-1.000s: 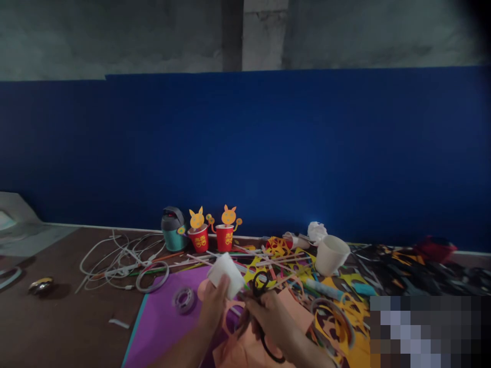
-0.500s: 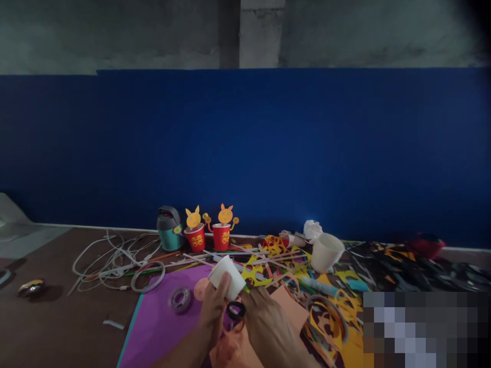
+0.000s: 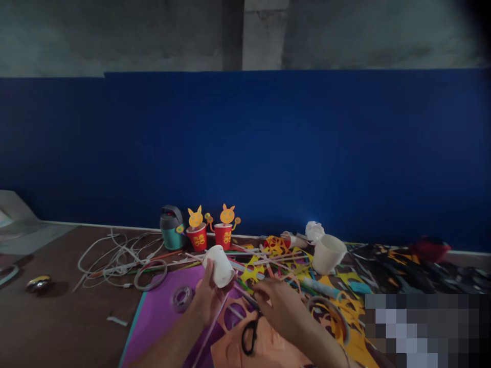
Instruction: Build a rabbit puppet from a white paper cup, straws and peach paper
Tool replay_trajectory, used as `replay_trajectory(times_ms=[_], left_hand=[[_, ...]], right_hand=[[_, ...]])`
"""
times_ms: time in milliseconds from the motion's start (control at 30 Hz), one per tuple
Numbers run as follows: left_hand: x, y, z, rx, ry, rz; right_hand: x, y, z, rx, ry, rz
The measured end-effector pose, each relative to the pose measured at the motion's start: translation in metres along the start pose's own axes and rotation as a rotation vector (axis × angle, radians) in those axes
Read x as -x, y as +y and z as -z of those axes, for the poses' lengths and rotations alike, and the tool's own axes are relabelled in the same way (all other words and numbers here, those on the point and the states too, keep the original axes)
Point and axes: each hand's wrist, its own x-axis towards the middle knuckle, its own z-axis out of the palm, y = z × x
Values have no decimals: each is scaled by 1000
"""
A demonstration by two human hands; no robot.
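Note:
A white paper cup point(image 3: 219, 266) lies tilted in my left hand point(image 3: 207, 294), whose fingers and thumb are wrapped round it. My right hand point(image 3: 278, 306) is to the right of the cup, apart from it, with its fingers curled together; what they pinch, if anything, is hidden. Just below the right hand, black-handled scissors point(image 3: 249, 337) rest on orange paper point(image 3: 230, 352). A thin pale straw point(image 3: 210, 329) runs down from under the cup. Near the left hand are a roll of clear tape point(image 3: 181, 298) and purple paper point(image 3: 161, 327).
Two red cups point(image 3: 198, 238) with orange paper cat figures stand at the back, beside a teal container point(image 3: 172, 232). White cables point(image 3: 111, 260) lie left. On the right are a larger white cup point(image 3: 329, 254), crumpled white paper point(image 3: 314, 231) and yellow paper scraps point(image 3: 345, 312).
The left hand has lifted the cup slightly up and left. My right hand has moved away from the cup to the right. The scissors handles now show lower, on the orange paper.

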Motion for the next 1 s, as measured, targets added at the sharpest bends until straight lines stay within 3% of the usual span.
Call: replay_trajectory(times_ms=[100, 200, 400, 567, 733, 1000], left_hand=[[5, -4, -3, -103, 14, 5], [6, -7, -2, -169, 12, -17], [3, -12, 8, -346, -104, -43], [3, -11, 8, -488, -137, -153], [0, -15, 12, -673, -111, -271], [5, -13, 13, -881, -197, -449]], right_hand=[[-12, 10, 4, 22, 109, -42], [-18, 39, 10, 137, 188, -160], [-17, 93, 5, 268, 71, -168], [-23, 93, -9, 293, 93, -166], [-25, 88, -5, 310, 107, -126], [-24, 96, -17, 299, 65, -60]])
